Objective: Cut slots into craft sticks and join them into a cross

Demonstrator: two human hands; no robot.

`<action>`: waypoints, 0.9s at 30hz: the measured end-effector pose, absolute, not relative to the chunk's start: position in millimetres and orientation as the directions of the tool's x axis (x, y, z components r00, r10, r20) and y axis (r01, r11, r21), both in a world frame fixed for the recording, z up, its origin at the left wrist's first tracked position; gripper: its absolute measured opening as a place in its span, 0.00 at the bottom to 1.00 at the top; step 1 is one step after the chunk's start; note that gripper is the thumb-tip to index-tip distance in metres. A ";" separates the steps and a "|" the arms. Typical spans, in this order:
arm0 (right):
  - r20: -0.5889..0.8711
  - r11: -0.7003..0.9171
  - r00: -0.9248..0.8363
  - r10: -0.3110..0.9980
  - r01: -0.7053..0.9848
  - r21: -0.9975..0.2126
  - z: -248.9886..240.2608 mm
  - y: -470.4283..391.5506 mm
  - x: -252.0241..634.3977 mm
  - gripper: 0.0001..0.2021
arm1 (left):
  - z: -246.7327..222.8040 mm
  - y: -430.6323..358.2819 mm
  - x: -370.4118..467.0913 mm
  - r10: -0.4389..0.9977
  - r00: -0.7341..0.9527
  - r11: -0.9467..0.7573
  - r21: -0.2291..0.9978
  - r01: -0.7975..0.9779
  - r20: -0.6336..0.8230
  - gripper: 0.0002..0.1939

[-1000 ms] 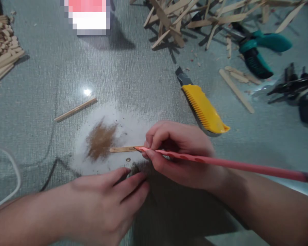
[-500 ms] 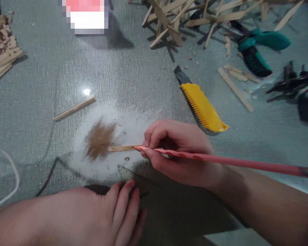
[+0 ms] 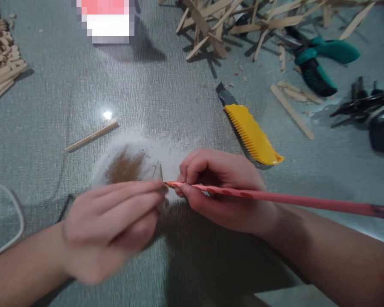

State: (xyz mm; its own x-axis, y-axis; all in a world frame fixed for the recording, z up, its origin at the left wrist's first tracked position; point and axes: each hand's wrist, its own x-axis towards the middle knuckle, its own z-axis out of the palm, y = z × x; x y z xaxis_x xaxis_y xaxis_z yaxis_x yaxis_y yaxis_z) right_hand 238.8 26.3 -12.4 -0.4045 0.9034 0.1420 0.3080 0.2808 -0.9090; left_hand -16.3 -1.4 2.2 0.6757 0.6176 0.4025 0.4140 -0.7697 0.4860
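Observation:
My right hand (image 3: 222,189) is closed round a red pencil (image 3: 284,200) with dark round hollows, its tip pointing left. My left hand (image 3: 115,226), somewhat blurred, is pinched close to the pencil tip. Between its fingertips a thin grey pointed piece (image 3: 159,171), perhaps a blade, sticks up; its lower part is hidden. The flat wooden stick under the pencil tip is covered by my left fingers. Behind my hands lies a white powdery patch (image 3: 128,138) with a brown dust smear (image 3: 126,164) on it.
A yellow utility knife (image 3: 251,134) lies beyond my right hand. Further right are teal-handled pliers (image 3: 318,59), loose sticks (image 3: 292,111) and a dark tool (image 3: 382,128). Stick frames (image 3: 208,30) stand at the back, stacked sticks (image 3: 3,64) at left. A single stick (image 3: 91,136) lies nearer.
My left hand has risen from the near table to the pencil tip and now pinches the thin grey piece, covering the wooden stick. My right hand has stayed in place.

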 end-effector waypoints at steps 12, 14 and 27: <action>0.171 0.318 -0.427 0.888 0.300 -0.899 -11.5 26.7 236.9 0.09 | -3.3 19.1 -10.6 0.596 0.726 -0.800 0.331 0.501 0.342 0.08; 0.169 0.316 -0.432 0.886 0.296 -0.901 -11.6 26.5 237.3 0.09 | -4.4 20.1 -9.6 0.603 0.724 -0.794 0.333 0.508 0.334 0.10; 0.150 0.314 -0.465 0.873 0.299 -0.901 -8.4 26.4 238.6 0.11 | -6.2 19.3 -12.2 0.635 0.701 -0.770 0.341 0.540 0.324 0.13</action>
